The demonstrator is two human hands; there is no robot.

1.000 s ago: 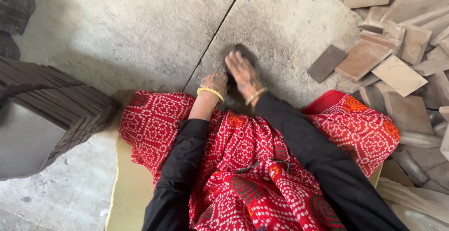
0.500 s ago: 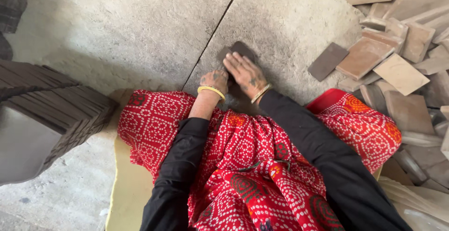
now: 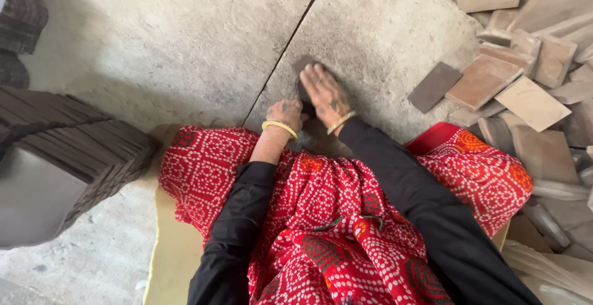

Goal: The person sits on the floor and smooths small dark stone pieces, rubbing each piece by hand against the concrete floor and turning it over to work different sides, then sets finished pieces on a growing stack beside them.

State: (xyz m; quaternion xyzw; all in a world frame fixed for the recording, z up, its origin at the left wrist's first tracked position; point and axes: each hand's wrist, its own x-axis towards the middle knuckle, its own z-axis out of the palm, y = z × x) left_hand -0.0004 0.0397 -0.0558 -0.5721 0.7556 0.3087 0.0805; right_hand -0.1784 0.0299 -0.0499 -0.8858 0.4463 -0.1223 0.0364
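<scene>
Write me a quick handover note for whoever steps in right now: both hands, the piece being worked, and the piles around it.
Right hand: flat, palm down on the dark slab on the concrete floor.
Left hand: curled beside it at the slab's near edge; whether it grips anything cannot be told.
Dark stacked tiles: at the left.
Loose tan tiles: heaped at the right.
Done: slab lies on the floor under the hand.
Left: slab not yet on either pile.

The right hand (image 3: 325, 93) presses flat on a dark slab (image 3: 304, 70) on the concrete floor (image 3: 185, 45); the left hand (image 3: 285, 113) rests just beside it, tiles (image 3: 531, 101) lying well apart.
</scene>
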